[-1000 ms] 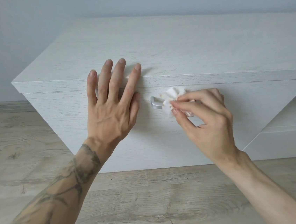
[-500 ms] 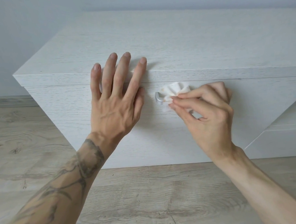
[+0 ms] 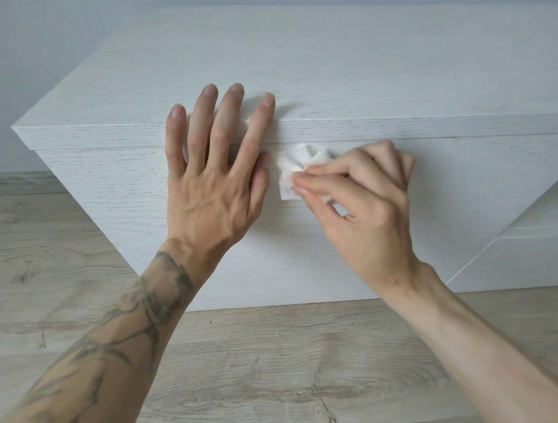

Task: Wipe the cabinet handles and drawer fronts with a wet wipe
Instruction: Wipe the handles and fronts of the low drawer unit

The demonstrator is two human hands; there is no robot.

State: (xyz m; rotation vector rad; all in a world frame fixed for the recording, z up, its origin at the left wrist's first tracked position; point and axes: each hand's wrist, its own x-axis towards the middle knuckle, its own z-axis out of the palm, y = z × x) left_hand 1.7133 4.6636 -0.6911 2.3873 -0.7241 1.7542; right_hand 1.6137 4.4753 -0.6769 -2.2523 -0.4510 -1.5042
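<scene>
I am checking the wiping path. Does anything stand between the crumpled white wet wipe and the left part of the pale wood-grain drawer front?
Yes: the left hand lies flat against the drawer front, its thumb next to the wet wipe pinched by the right hand.

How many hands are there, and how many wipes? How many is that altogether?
Hands: 2 (left hand, flat on the drawer front; right hand, pinching the wipe)
Wipes: 1 (white wet wipe)
Total: 3
</scene>
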